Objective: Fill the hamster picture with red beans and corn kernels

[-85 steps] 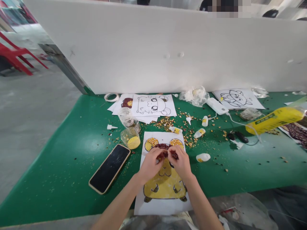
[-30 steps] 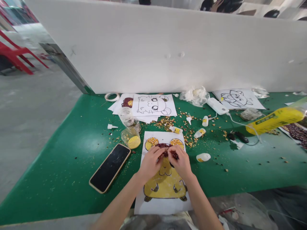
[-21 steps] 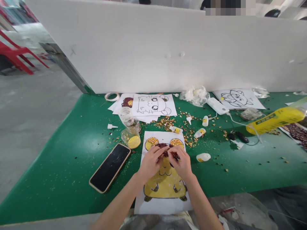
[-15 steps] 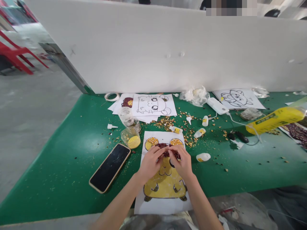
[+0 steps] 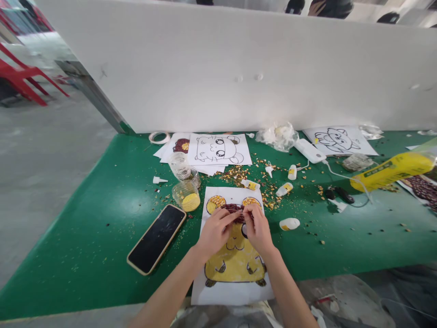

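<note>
A sheet with a hamster drawing (image 5: 235, 264) lies in front of me, its body filled in yellow. Corn kernels (image 5: 251, 202) cover parts of its ears, and dark red beans (image 5: 232, 208) fill the top of the head. My left hand (image 5: 215, 232) rests over the left of the head, index finger stretched onto the beans, thumb apart from it; I see nothing held. Opposite, my right hand (image 5: 257, 230) pinches thumb and fingers together at the edge of the beans. Whatever is in that pinch is too small to make out.
Left of the sheet lie a phone (image 5: 157, 239) and a clear tub (image 5: 186, 197). Small glue bottles (image 5: 289, 224) and scattered grains (image 5: 239, 173) lie right and behind. Further back are another hamster sheet (image 5: 218, 150), a white power bank (image 5: 310, 151) and a tall white partition (image 5: 205, 68).
My right hand's fingers have drawn slightly right and up from the left fingertips, curling into a tighter pinch. My left hand stays nearly in place.
</note>
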`<state>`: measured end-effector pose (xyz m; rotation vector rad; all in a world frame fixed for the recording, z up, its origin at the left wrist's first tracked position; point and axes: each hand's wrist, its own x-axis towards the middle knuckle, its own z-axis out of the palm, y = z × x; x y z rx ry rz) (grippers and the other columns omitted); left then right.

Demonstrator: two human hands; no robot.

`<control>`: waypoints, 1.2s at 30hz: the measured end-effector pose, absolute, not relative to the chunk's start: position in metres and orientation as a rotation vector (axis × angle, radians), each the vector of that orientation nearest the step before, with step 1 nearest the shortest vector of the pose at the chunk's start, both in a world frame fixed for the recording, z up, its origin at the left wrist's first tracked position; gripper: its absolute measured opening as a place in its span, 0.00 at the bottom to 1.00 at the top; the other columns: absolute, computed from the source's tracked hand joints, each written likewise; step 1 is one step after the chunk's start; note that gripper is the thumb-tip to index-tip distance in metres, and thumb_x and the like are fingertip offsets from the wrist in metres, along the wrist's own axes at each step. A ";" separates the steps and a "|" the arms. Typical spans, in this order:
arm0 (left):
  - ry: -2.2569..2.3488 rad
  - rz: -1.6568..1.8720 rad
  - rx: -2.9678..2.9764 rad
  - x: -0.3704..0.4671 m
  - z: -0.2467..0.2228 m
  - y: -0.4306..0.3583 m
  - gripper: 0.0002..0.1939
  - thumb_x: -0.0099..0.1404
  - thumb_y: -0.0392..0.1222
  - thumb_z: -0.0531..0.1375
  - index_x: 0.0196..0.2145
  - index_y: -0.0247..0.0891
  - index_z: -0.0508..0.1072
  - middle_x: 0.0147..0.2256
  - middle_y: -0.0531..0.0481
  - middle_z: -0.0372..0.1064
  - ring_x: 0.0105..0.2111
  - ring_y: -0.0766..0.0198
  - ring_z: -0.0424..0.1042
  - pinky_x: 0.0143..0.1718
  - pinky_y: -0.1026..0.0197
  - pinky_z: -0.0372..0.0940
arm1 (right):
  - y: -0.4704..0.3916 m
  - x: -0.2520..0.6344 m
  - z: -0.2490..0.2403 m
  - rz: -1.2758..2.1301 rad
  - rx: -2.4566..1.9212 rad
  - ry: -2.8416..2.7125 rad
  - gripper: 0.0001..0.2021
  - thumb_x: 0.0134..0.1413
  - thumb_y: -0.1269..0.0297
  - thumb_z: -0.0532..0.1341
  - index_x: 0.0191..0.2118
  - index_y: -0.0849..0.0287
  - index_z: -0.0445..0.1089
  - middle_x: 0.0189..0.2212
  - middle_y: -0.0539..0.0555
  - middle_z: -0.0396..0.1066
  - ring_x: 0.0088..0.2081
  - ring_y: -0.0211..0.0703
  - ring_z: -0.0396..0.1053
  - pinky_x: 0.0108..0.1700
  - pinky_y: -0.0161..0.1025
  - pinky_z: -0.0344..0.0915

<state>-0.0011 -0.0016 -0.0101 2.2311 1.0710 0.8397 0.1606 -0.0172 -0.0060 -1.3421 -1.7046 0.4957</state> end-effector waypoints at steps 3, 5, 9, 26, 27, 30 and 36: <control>1.081 0.857 2.193 -0.001 -0.010 -0.001 0.19 0.65 0.30 0.50 0.51 0.40 0.69 0.34 0.46 0.67 0.36 0.61 0.65 0.39 0.57 0.65 | -0.018 0.162 -0.006 0.456 -1.331 -1.666 0.06 0.60 0.70 0.49 0.32 0.56 0.59 0.29 0.53 0.62 0.32 0.42 0.62 0.34 0.39 0.61; 1.092 0.865 2.167 0.000 -0.010 -0.001 0.19 0.65 0.30 0.50 0.50 0.40 0.70 0.34 0.46 0.68 0.36 0.61 0.65 0.39 0.58 0.65 | -0.018 0.162 -0.007 0.434 -1.321 -1.644 0.06 0.60 0.70 0.49 0.32 0.56 0.59 0.28 0.52 0.61 0.32 0.42 0.62 0.34 0.39 0.61; 1.146 0.874 2.100 0.000 -0.008 -0.001 0.19 0.64 0.29 0.51 0.50 0.39 0.71 0.34 0.47 0.68 0.36 0.62 0.66 0.40 0.58 0.64 | -0.019 0.165 -0.008 0.378 -1.305 -1.570 0.06 0.60 0.70 0.49 0.33 0.56 0.59 0.29 0.52 0.61 0.32 0.42 0.62 0.35 0.40 0.61; 1.150 0.855 2.100 0.000 -0.004 -0.001 0.15 0.61 0.28 0.53 0.43 0.37 0.71 0.36 0.46 0.70 0.39 0.59 0.68 0.41 0.56 0.66 | -0.015 0.158 -0.007 0.352 -1.310 -1.823 0.06 0.57 0.70 0.55 0.35 0.56 0.69 0.30 0.53 0.72 0.34 0.42 0.69 0.35 0.38 0.67; 1.142 0.850 2.125 0.001 -0.004 -0.001 0.14 0.61 0.28 0.53 0.43 0.37 0.71 0.36 0.45 0.70 0.38 0.59 0.68 0.42 0.55 0.66 | -0.015 0.158 -0.007 0.347 -1.313 -1.832 0.06 0.57 0.70 0.55 0.34 0.56 0.68 0.30 0.53 0.72 0.33 0.42 0.69 0.35 0.38 0.67; 1.123 0.835 2.198 0.001 -0.004 -0.001 0.12 0.62 0.30 0.53 0.42 0.36 0.71 0.35 0.45 0.70 0.37 0.58 0.68 0.42 0.53 0.66 | -0.015 0.158 -0.009 0.329 -1.329 -1.848 0.05 0.55 0.71 0.56 0.33 0.56 0.67 0.28 0.52 0.71 0.33 0.42 0.68 0.34 0.37 0.66; 1.104 0.805 2.287 0.002 -0.003 -0.002 0.12 0.63 0.29 0.51 0.42 0.34 0.70 0.35 0.44 0.70 0.37 0.57 0.68 0.43 0.52 0.66 | -0.015 0.157 -0.011 0.330 -1.366 -1.859 0.05 0.54 0.72 0.55 0.31 0.56 0.66 0.28 0.52 0.69 0.31 0.42 0.67 0.33 0.37 0.64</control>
